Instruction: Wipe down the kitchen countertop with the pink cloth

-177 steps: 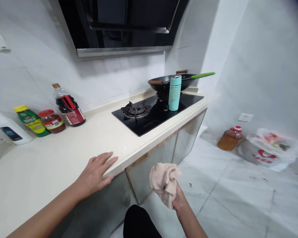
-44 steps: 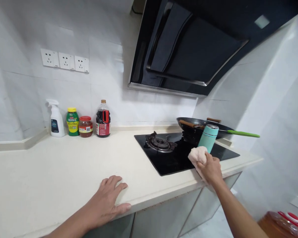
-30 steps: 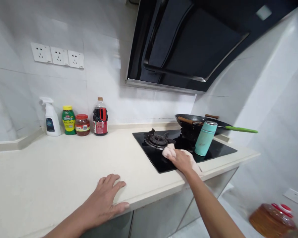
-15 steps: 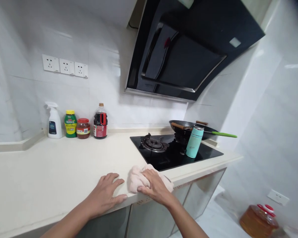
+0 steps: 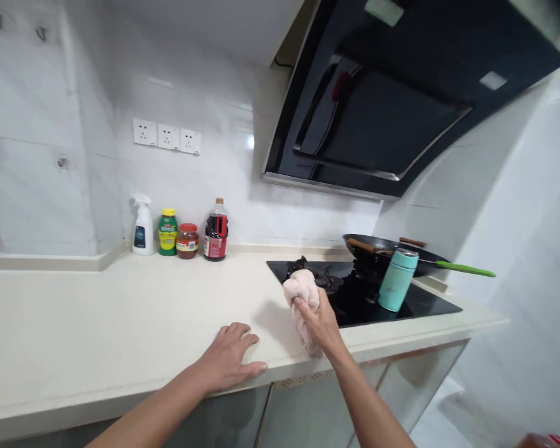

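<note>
Spanning the view, a cream countertop (image 5: 121,330) carries a black gas cooktop (image 5: 354,314), where a wok (image 5: 382,241) and a turquoise flask (image 5: 396,286) stand. The left hand (image 5: 231,358) rests splayed and loose at the countertop's front edge; the right hand (image 5: 323,320) clutches a pale-pink cloth (image 5: 302,287) over the countertop, near the cooktop's left end.

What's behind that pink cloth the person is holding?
Behind the pink cloth in the right hand, parts of a burner and the black cooktop show. The cloth and hand hide the rest of the burner and the cooktop's near corner.
</note>
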A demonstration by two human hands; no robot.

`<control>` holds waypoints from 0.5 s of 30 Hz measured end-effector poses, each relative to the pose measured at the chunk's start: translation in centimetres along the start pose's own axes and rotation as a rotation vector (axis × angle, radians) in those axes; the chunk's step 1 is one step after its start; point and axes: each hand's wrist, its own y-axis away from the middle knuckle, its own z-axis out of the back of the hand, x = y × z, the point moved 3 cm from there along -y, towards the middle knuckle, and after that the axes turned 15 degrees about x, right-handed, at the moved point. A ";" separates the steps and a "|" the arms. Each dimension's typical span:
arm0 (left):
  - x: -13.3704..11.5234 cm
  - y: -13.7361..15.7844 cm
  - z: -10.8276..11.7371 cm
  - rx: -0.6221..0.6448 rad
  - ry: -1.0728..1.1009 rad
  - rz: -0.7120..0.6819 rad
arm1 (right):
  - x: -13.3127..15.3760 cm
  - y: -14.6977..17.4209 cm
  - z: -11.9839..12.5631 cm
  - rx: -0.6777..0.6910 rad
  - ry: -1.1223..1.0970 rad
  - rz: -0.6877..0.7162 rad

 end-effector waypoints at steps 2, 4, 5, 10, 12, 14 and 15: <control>0.3 0.4 0.0 0.034 -0.006 -0.002 | -1.2 0.4 -0.8 0.127 0.208 0.010; 1.1 1.2 0.3 0.107 -0.015 -0.041 | -2.8 1.3 -1.4 0.251 0.433 0.022; 1.6 1.7 0.6 0.150 -0.019 -0.069 | -3.5 1.8 -1.5 0.304 0.534 0.037; 4.8 4.9 3.1 0.229 0.020 -0.071 | -5.4 1.8 -1.8 0.513 0.833 0.123; 5.4 5.7 3.7 0.241 0.037 -0.048 | -5.8 0.5 -2.3 0.504 0.879 0.111; 5.6 6.0 3.9 0.252 0.045 -0.052 | -6.3 -1.4 -3.4 0.488 0.930 0.089; 5.7 6.1 3.9 0.245 0.051 -0.063 | -6.7 -2.5 -4.1 0.493 0.957 0.071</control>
